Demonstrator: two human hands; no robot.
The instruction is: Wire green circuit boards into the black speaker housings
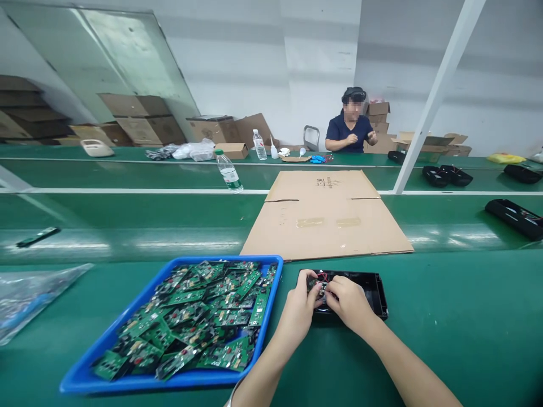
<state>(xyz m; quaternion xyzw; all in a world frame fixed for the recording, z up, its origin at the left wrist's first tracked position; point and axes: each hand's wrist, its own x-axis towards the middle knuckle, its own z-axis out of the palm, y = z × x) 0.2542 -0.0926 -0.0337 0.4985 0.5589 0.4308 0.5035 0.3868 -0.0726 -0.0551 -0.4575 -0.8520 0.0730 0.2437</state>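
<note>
A black plastic housing [376,291] lies open side up on the green bench, just right of the blue tray. Inside its left half, my left hand [300,305] has its fingers closed around a small circuit board [313,281], mostly covered by the fingers. My right hand [351,302] pinches at the same spot; whatever is between its fingertips is too small and hidden to make out. Thin red wires [324,276] come up between the two hands. The blue tray [278,294] holds a heap of several green circuit boards [190,316].
A flat cardboard sheet [335,215] spans the bench behind the housing. Plastic bottles [229,171] stand beyond it. More black housings [515,219] lie at right. A plastic bag [34,299] is at left. A co-worker [350,127] sits across the far bench.
</note>
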